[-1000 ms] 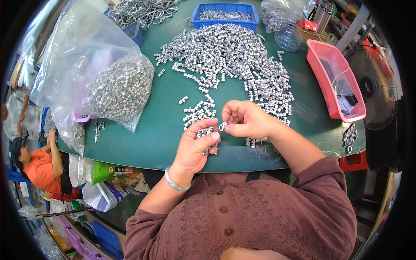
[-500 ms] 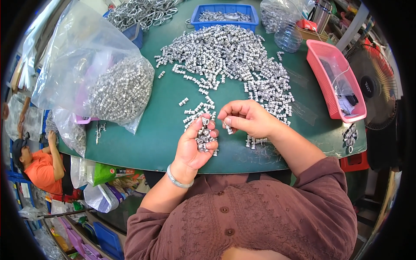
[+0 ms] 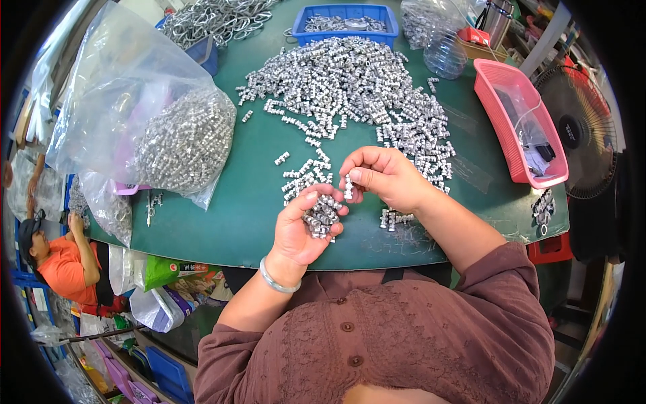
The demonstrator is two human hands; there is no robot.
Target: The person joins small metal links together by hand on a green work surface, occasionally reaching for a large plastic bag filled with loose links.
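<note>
My left hand (image 3: 301, 232) is cupped, palm up, around a handful of small silver metal fittings (image 3: 321, 214). Pinched between the fingertips of my right hand (image 3: 385, 176) is a short silver metal piece (image 3: 348, 188), held upright just beside the left fingers. It looks like several fittings joined end to end, though the exact kind is too small to tell. Beyond both hands spreads a large pile of similar silver pieces (image 3: 336, 81) on the green table (image 3: 269, 236). A loose trail of them reaches down to my left hand, and a few more (image 3: 393, 219) lie below my right wrist.
A clear bag of silver pieces (image 3: 185, 141) stands on the left. At the back are a blue tray (image 3: 346, 11) and a heap of metal rings (image 3: 215, 20). A pink basket (image 3: 521, 128) and a fan (image 3: 579, 131) are at right. Another person (image 3: 67, 262) works at far left.
My right hand has raised its silver piece upright near the left fingers. The left fingers have opened slightly, showing more of the handful.
</note>
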